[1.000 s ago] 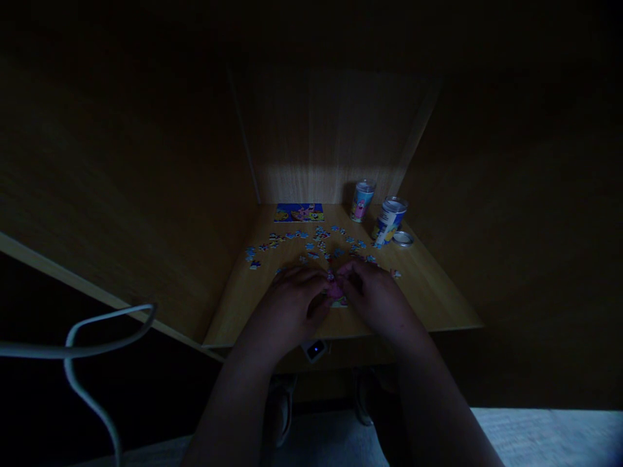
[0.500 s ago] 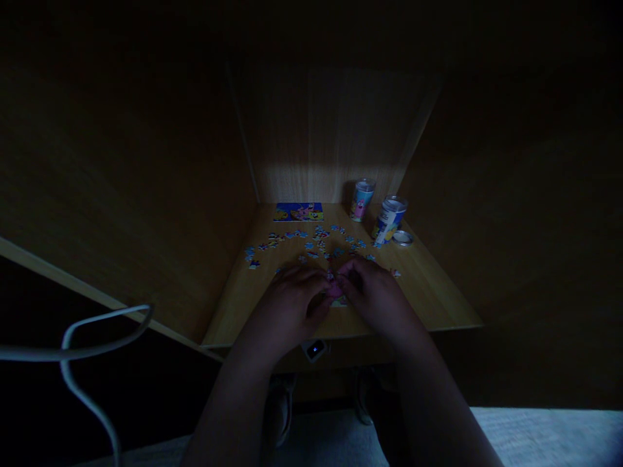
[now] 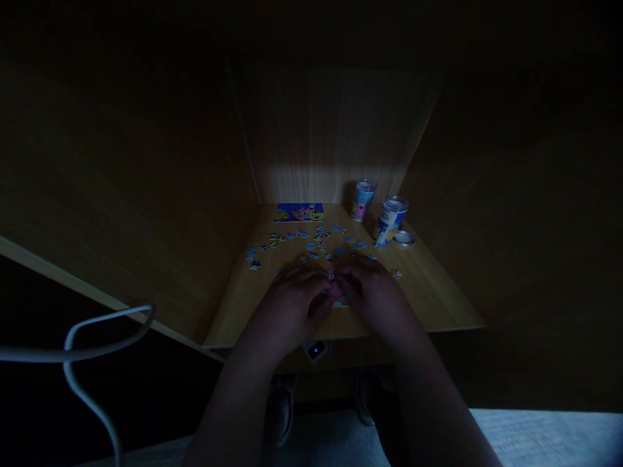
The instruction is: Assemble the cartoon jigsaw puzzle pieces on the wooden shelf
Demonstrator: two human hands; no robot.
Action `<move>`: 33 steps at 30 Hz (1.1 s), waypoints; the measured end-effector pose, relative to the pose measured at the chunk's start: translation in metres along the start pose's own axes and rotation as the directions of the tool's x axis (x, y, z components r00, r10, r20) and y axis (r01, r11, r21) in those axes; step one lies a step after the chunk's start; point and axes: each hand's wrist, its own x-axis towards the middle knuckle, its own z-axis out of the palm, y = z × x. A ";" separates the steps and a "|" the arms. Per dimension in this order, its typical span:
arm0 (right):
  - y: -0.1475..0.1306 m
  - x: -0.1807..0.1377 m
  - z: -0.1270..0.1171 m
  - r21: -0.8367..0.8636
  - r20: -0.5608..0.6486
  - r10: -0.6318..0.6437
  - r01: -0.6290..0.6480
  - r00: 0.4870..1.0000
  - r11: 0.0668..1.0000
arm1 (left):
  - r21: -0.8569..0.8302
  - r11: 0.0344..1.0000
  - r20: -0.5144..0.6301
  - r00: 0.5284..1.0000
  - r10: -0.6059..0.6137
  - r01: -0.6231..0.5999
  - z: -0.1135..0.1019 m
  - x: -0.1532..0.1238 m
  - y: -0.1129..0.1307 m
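Note:
Joined jigsaw pieces [image 3: 337, 290] with a pink picture lie on the wooden shelf board near its front edge, partly covered by my fingers. My left hand [image 3: 298, 295] bends over them from the left, thumb and fingertips closed on their edge. From the right, my right hand [image 3: 368, 285] pinches at the same pieces with curled fingers. The dim light hides exactly which piece each fingertip touches. Several loose jigsaw pieces [image 3: 310, 246] are scattered just beyond both hands.
A printed picture card [image 3: 299, 213] lies at the back. Two cartoon-printed cans, one farther back [image 3: 363, 201] and one nearer [image 3: 390, 220], stand at the right beside a round lid [image 3: 403, 239]. Wooden walls enclose three sides. A white cable [image 3: 73, 357] loops at left.
Both hands stay at the joined pieces, the right fingers shifting slightly and uncovering a little more of the pink part. The whole view has moved very slightly.

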 end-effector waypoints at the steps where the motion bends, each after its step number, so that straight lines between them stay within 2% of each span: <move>1: 0.000 0.000 0.000 -0.006 -0.001 -0.006 0.006 1.000 1.000 | 0.002 1.000 0.000 1.000 -0.005 0.005 0.000 0.000 0.000; 10: -0.004 -0.001 0.001 -0.076 -0.030 0.023 -0.025 0.999 0.997 | -0.007 1.000 0.000 1.000 0.003 -0.003 0.001 0.000 -0.002; 33: -0.005 -0.001 0.000 -0.074 -0.027 0.025 -0.027 0.999 0.997 | -0.003 1.000 -0.010 1.000 0.007 -0.007 0.002 -0.001 -0.003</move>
